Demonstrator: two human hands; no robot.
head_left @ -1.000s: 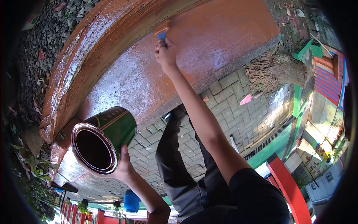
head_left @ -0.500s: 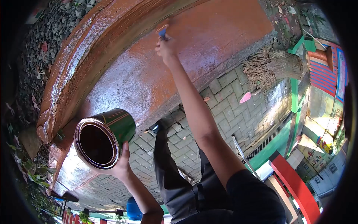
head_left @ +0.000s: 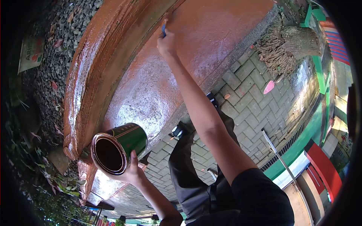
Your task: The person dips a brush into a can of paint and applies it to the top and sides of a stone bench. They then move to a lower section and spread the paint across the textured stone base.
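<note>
My left hand (head_left: 132, 171) is wrapped round a green paint can (head_left: 132, 138), tilted so its open mouth faces me. Dark paint shows inside, and the rim is smeared with it. With my arm stretched out, my right hand (head_left: 166, 44) grips a paintbrush (head_left: 164, 29) by its blue handle. The brush head touches or hovers just over the inner corner where a wet, red-brown painted slab (head_left: 151, 84) meets a raised curb (head_left: 113, 67). Glossy paint covers the curb's top, while parts of the slab shine pale.
Grey gravel (head_left: 62, 69) lies beyond the curb, with leafy plants at lower left. Paving bricks (head_left: 241, 98) run along the slab's near edge, where my feet are. A tree trunk (head_left: 301, 41) with spreading roots stands at right, and a metal pole (head_left: 281, 158) at lower right.
My view has shifted, so the can and slab appear farther right. My right hand and the brush have moved up along the corner line. Both hands keep their hold.
</note>
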